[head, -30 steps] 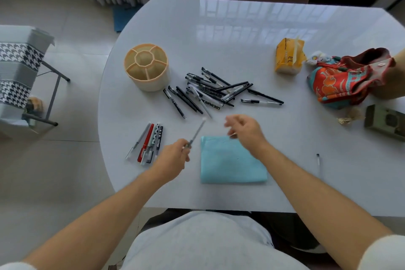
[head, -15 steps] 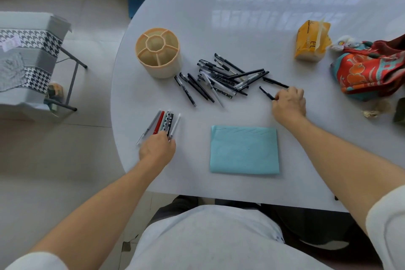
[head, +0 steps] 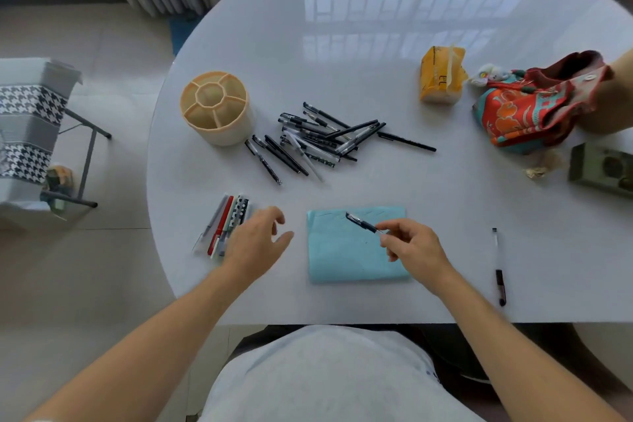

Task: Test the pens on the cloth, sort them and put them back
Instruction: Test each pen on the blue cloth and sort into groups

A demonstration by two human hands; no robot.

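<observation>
A glossy white desk [head: 342, 55] is reflecting window light, with pale floor tiles beside it. The right hand [head: 414, 247] is pinching a black pen [head: 363, 223] above the blue cloth [head: 342, 257] — the left hand [head: 257, 243] is hovering, fingers spread, beside the sorted pens [head: 226, 223]. A loose pile [head: 322, 139] is lying by the beige holder [head: 215, 106].

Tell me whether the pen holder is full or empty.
Empty: every compartment of the upright beige pen holder that shows is bare to the bottom, and the black pens lie loose on the table beside it.
</observation>
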